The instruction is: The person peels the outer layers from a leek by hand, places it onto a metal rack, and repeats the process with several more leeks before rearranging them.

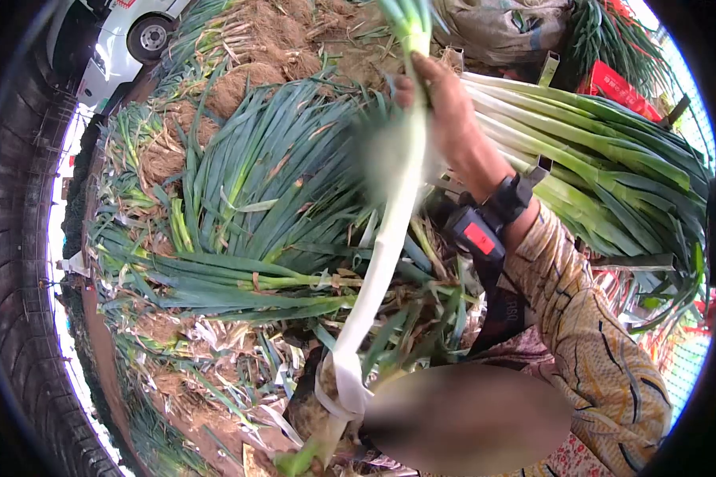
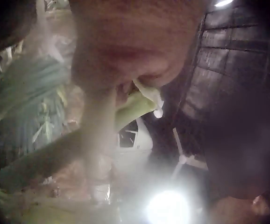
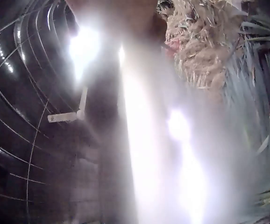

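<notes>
My right hand (image 1: 452, 111) grips a long green onion (image 1: 390, 230) where its white shank turns green, at the top of the head view. The white shank runs down toward my body. A loosened pale strip of outer skin (image 1: 347, 388) loops around its lower end, near a green leaf piece (image 1: 296, 461). My left hand (image 2: 130, 42) fills the top of the left wrist view, curled with a green leaf piece (image 2: 137, 103) and pale skin sticking out beneath it. In the head view the left hand is hidden. The shank (image 3: 142, 140) is a bright blur in the right wrist view.
A pile of untrimmed green onions (image 1: 278, 167) with brown roots (image 1: 247, 83) spreads across the left. Cleaned white-shanked onions (image 1: 581, 151) lie stacked at the right, between metal posts (image 1: 547, 70). A sack (image 1: 505, 32) and a red packet (image 1: 619, 91) are behind. A white vehicle (image 1: 123, 48) stands far left.
</notes>
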`<state>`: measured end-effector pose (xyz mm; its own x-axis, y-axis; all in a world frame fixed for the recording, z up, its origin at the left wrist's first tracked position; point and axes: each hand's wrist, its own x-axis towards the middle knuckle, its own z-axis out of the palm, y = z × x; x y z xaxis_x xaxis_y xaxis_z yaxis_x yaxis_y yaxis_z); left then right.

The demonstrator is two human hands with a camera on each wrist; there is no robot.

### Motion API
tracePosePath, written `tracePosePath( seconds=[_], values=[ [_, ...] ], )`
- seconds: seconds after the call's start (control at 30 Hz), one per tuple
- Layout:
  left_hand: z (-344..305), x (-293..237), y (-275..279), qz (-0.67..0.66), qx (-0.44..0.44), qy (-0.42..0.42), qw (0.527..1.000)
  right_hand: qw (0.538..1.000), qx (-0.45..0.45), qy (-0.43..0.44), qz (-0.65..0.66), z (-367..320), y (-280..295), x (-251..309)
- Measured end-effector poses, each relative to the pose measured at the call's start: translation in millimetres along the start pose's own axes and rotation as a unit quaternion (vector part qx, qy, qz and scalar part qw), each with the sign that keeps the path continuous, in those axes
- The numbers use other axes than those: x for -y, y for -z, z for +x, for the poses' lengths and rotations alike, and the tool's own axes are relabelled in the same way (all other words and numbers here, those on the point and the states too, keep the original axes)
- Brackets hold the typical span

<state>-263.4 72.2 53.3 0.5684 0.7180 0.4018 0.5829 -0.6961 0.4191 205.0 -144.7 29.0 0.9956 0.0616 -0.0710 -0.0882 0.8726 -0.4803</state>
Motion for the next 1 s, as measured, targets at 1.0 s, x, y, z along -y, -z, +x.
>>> tracePosePath(
  seconds=[1.0],
  values=[
    [74.0, -130.3, -118.1, -0.310, 0.622, -0.032, 0.719, 0.922, 0.232, -0.103, 0.294, -12.9, -8.5, 25.7]
  ],
)
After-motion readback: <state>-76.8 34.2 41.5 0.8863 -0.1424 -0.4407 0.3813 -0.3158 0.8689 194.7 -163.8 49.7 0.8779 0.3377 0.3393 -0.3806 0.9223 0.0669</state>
